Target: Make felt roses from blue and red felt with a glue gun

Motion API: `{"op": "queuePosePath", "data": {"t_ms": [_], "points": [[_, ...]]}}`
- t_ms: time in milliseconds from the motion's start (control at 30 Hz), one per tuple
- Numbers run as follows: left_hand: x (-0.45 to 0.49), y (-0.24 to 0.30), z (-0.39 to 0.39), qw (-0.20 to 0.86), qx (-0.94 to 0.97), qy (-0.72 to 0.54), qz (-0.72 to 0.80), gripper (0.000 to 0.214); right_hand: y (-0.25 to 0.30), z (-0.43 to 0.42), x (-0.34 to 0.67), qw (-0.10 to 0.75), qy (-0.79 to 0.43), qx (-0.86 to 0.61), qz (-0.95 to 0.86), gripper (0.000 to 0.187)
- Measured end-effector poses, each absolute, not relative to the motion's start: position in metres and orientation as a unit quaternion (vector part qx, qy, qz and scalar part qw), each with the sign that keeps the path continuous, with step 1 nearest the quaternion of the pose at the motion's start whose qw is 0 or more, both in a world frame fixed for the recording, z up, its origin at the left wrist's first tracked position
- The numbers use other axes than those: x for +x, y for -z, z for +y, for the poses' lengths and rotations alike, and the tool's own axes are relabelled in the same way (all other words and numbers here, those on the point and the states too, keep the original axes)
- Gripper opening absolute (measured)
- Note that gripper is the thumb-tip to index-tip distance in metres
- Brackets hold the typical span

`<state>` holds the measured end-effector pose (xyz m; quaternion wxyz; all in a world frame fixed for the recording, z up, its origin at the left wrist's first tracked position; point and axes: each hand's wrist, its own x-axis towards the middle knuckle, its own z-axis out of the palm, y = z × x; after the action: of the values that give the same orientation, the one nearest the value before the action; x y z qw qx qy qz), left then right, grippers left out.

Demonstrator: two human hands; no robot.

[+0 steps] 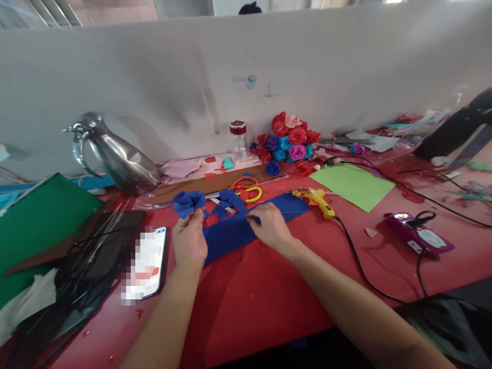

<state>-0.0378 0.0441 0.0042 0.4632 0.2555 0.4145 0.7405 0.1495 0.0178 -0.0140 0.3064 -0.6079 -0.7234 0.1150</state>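
Observation:
My left hand [190, 238] is closed around the base of a blue paper flower [188, 202], its petals standing above the fingers. The fingertips of my right hand [271, 225] are pinched together over a blue sheet of paper [226, 238]; what they hold, if anything, I cannot make out. A thin pale thread runs from near that hand toward the yellow glue gun [317, 200], which lies on the sheet's right end. Just beyond the hands are scissors with orange and yellow handles [251, 193] and blue cut pieces [230, 199], partly covering the blades.
A phone [151, 261] lies left of my left arm. Farther back stand a steel jug [119, 154], a glass jar with a red lid [238, 141] and a bunch of paper roses [288, 138]. Green paper [353, 184] and a purple power strip [418, 236] with cables lie right.

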Motion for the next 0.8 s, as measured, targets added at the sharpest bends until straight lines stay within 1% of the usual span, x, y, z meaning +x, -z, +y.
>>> {"op": "queuePosePath", "data": {"t_ms": [100,200,267,367,433,533,600,667,733,800], "points": [[-0.048,-0.007,0.049,0.398,0.260,-0.771,0.425,0.026,0.017,0.019,0.149,0.329,-0.113,-0.592,-0.727,0.017],[-0.063,-0.009,0.055,0.324,0.260,-0.798,0.437,0.022,0.019,0.017,0.150,0.350,-0.091,-0.584,-0.727,0.017],[-0.070,-0.009,0.058,0.295,0.252,-0.809,0.441,0.019,0.019,0.015,0.148,0.356,-0.066,-0.581,-0.729,0.017],[-0.072,-0.006,0.061,0.277,0.248,-0.814,0.446,0.021,0.015,0.012,0.137,0.354,-0.049,-0.571,-0.739,0.019],[-0.069,-0.002,0.062,0.266,0.263,-0.811,0.450,0.021,0.010,0.013,0.122,0.330,-0.066,-0.558,-0.758,0.020],[-0.066,0.002,0.062,0.229,0.326,-0.788,0.469,0.019,-0.001,0.019,0.086,0.244,-0.100,-0.563,-0.783,0.021],[-0.064,0.005,0.059,0.222,0.359,-0.772,0.475,0.020,-0.008,0.027,0.059,0.184,-0.086,-0.603,-0.772,0.027],[-0.064,0.007,0.056,0.225,0.375,-0.761,0.478,0.018,-0.011,0.034,0.037,0.142,-0.070,-0.631,-0.760,0.033],[-0.063,0.006,0.053,0.227,0.390,-0.748,0.487,0.017,-0.012,0.041,0.022,0.128,-0.080,-0.646,-0.748,0.028],[-0.062,0.006,0.052,0.235,0.394,-0.743,0.487,0.016,-0.008,0.046,0.016,0.149,-0.110,-0.658,-0.730,0.019]]}}
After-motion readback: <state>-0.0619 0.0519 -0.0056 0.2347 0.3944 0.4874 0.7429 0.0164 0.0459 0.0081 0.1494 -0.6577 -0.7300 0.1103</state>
